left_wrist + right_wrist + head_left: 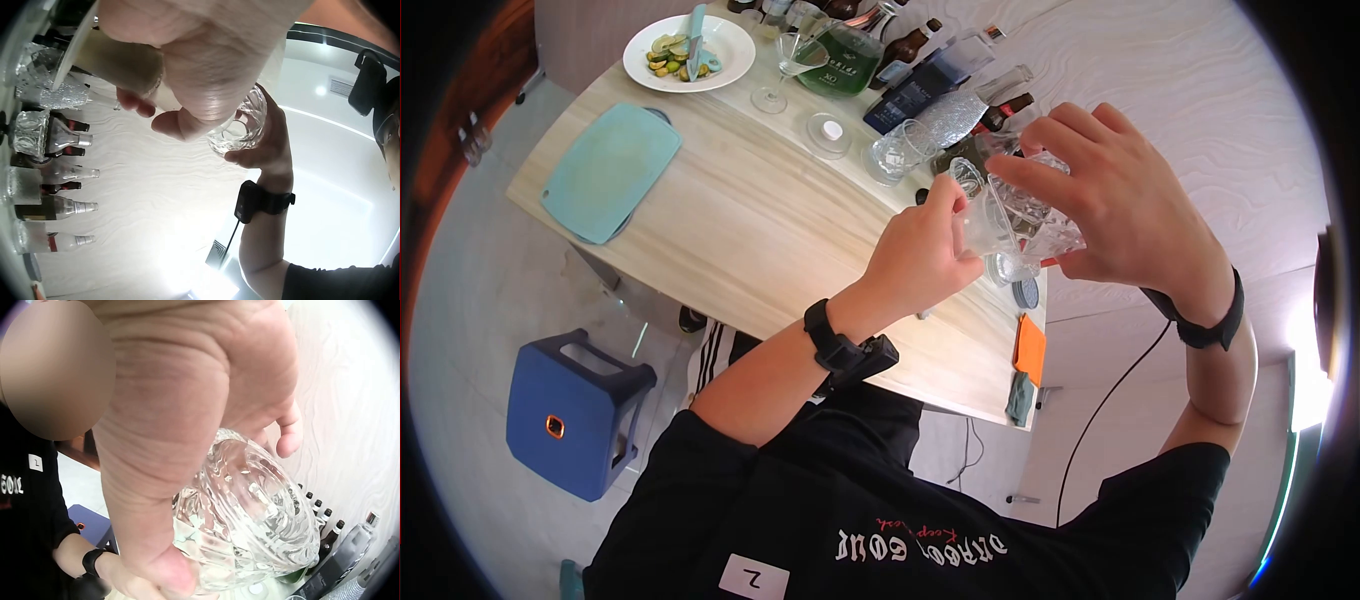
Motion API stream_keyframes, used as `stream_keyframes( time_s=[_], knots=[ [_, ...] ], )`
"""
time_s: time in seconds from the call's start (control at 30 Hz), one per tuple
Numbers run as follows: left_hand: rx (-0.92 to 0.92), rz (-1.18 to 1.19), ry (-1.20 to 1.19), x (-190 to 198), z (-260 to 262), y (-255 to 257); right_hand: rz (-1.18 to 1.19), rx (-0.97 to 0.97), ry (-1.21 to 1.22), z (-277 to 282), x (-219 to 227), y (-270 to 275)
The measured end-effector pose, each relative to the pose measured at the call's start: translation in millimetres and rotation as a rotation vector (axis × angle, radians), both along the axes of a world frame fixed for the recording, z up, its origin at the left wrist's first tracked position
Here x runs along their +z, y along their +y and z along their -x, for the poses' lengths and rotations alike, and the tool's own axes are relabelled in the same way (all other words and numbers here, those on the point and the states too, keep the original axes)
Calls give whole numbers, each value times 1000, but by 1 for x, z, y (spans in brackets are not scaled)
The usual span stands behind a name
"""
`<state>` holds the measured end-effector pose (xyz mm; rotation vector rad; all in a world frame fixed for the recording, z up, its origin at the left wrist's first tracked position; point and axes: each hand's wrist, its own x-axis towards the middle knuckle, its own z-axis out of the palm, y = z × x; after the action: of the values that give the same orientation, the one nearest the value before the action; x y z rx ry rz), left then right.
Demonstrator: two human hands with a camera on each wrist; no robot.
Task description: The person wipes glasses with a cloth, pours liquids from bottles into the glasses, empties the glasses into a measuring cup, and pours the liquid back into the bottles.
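My left hand [915, 250] grips a small translucent, cloudy-looking cup [983, 228] above the table's right part. My right hand [1125, 190] holds a clear cut-glass mixing glass [1050, 205], fingers over one side and thumb on the other. It is tilted, and it overlaps the cup in the head view. In the right wrist view the patterned wall of the mixing glass [250, 519] fills the space below the palm. The left wrist view shows the cup [119, 62] partly covered by my left hand [212, 56]; whether liquid passes between the two, I cannot tell.
Bottles [905, 52] and glassware line the table's back edge, with a ribbed tumbler [900, 150] and a martini glass [785, 70]. A white plate [735, 45] bears cut limes and a knife. A teal cutting board [615, 170] lies left; an orange cloth [1029, 348] lies right. A blue stool [570, 420] stands below.
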<state>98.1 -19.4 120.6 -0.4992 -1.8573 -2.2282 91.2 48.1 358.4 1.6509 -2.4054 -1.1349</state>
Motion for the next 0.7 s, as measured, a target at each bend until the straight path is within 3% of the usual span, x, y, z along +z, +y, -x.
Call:
stream_keyframes(
  time_s=[0.37,0.7],
  knots=[
    [-4,-17,5,-3,3,-1,54,-56,-75,9,2,0],
    [4,92,-39,-10,5,-1,380,-95,-237,31,-20,48]
  ],
)
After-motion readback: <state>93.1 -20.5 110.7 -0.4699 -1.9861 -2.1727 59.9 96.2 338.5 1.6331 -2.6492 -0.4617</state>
